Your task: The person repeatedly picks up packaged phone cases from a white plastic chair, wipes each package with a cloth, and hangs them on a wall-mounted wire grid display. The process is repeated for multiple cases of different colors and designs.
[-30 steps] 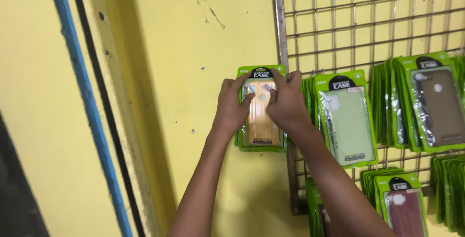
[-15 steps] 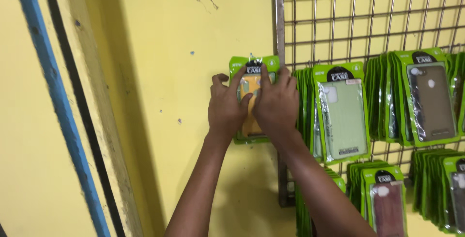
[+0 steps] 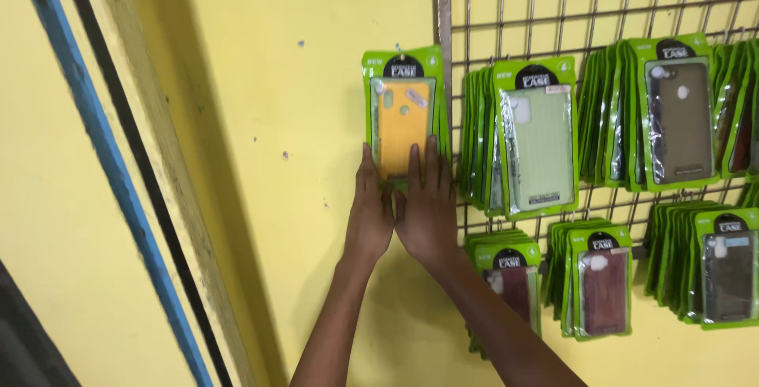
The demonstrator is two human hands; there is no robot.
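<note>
Left hand: my left hand [image 3: 370, 217] lies flat against the lower left part of the orange phone case pack [image 3: 403, 122], fingers stretched upward and close together; it presses on the pack and does not close around it.
Right hand: my right hand [image 3: 427, 213] is just beside the left one and touches it at the thumb side; its fingers [image 3: 431, 162] are straight, a little apart, and rest on the lower right part of the same pack.
Grip: both hands are open and flat; neither is clamped on anything.
Orange phone case pack: a green card with a clear blister and an orange case inside; it stands upright against the yellow wall [image 3: 261, 118], just left of the edge of the wire grid [image 3: 553, 19], and more green packs are stacked behind it.
Pack position: its top is free above my fingers; its lower edge is hidden under my hands.
Pale green case packs: a thick row [image 3: 538, 138] hangs on the grid just to the right of my right hand, near but apart from it.
Dark grey case packs: another row [image 3: 680, 114] hangs further right, on the same level.
Lower row: dark red case packs [image 3: 605, 292] and black case packs [image 3: 727, 276] hang below, beside my right forearm.
Wall stripes: a blue stripe [image 3: 103, 158] and a black stripe [image 3: 146, 166] run diagonally at the left, well apart from my hands.
</note>
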